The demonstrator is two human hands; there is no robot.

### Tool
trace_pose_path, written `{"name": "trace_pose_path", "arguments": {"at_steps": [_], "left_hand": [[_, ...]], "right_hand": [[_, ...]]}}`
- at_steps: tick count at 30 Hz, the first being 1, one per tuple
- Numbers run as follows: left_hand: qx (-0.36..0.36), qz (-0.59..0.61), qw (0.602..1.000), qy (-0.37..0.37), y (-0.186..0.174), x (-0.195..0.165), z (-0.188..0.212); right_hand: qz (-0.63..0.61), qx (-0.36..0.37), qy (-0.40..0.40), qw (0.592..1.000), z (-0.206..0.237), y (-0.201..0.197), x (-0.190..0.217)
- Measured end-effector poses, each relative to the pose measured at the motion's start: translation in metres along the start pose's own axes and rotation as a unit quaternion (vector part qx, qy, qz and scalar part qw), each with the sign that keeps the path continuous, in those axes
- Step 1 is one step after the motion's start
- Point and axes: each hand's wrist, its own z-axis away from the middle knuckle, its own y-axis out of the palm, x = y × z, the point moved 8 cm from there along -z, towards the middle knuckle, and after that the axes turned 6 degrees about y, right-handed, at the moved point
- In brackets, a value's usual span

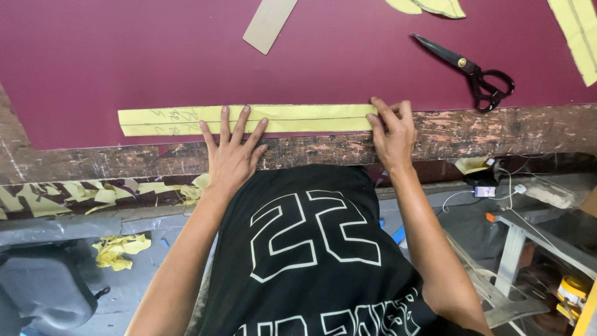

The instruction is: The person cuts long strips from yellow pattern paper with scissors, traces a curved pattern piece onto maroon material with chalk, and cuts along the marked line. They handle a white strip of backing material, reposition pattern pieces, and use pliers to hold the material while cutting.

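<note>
A long yellow paper pattern strip (311,116) with pencil lines lies along the near edge of a maroon sheet (155,56) on the table. My left hand (232,149) presses flat on the strip near its middle, fingers spread. My right hand (392,132) rests at the strip's right end, fingertips curled onto the paper's edge. Neither hand grips anything.
Black scissors (476,73) lie shut on the maroon sheet at the right. A tan cardboard strip (268,22) and yellow pattern pieces (578,34) lie at the far edge. The worn wooden table edge (497,130) runs below. Yellow scraps (118,249) lie on the floor; cables (497,190) sit lower right.
</note>
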Motion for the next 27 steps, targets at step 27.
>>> {"name": "trace_pose_path", "arguments": {"at_steps": [27], "left_hand": [[-0.009, 0.001, 1.0, -0.007, 0.003, 0.002, 0.002]], "right_hand": [[0.021, 0.053, 0.186, 0.981, -0.019, 0.008, 0.003]]}}
